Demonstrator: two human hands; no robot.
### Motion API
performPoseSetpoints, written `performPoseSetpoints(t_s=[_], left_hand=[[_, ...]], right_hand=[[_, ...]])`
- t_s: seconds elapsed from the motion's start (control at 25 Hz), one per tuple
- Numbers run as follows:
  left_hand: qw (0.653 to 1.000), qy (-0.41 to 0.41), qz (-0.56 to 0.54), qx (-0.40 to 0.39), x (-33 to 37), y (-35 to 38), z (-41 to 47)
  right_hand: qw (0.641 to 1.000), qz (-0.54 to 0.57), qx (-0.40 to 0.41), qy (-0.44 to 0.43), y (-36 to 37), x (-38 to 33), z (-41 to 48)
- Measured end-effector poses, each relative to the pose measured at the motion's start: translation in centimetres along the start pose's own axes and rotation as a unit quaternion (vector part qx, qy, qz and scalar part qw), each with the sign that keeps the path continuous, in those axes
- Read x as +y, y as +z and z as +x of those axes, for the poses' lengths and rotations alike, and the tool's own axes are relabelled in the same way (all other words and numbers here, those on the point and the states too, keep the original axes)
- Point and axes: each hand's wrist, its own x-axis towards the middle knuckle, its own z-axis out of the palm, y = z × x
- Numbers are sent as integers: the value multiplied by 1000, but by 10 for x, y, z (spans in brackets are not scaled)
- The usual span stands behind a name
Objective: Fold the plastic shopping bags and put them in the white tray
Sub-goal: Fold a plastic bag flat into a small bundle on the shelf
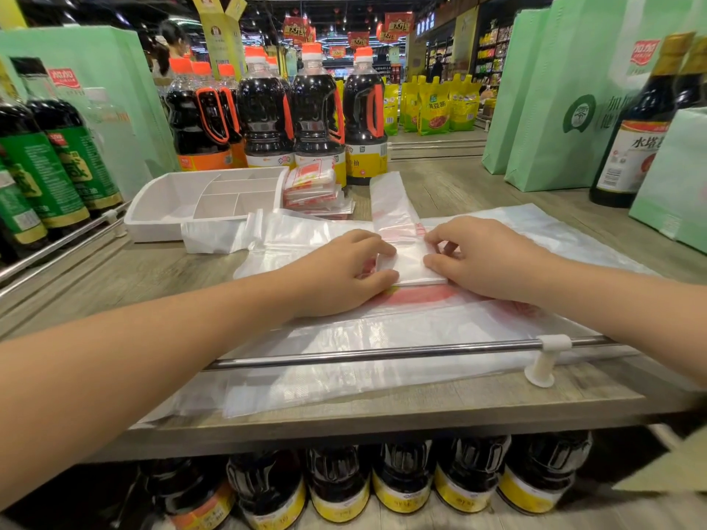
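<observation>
Head: white tray (150,226), folded bags (311,190) stacked beside.

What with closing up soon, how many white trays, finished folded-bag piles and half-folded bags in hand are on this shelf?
White plastic divided tray: 1
Pile of folded red-printed plastic bags: 1
Half-folded white plastic bag, held by left hand and right hand: 1
Total: 3
The flat bags underneath overlap too much to count.

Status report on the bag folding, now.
Left hand and right hand both pinch the folded bag, atop loose flat bags. White tray back left, bag not in yet. Folded stack beside tray, nothing blocking.
</observation>
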Motion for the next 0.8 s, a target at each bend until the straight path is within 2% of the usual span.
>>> performPoseSetpoints(t_s=[0.16, 0.48, 0.64, 0.8], left_hand=[[1000, -1, 6, -23, 1, -1, -1], [995, 33, 43, -86, -5, -15, -4], [989, 85, 73, -95, -12, -29, -16], [969, 149, 194, -37, -9, -28, -15]], right_hand=[[998, -28, -51, -40, -1, -1, 2], [988, -8, -134, -77, -13, 0, -5], [971, -7, -213, -110, -28, 6, -19], [978, -16, -162, -129, -25, 8, -17]])
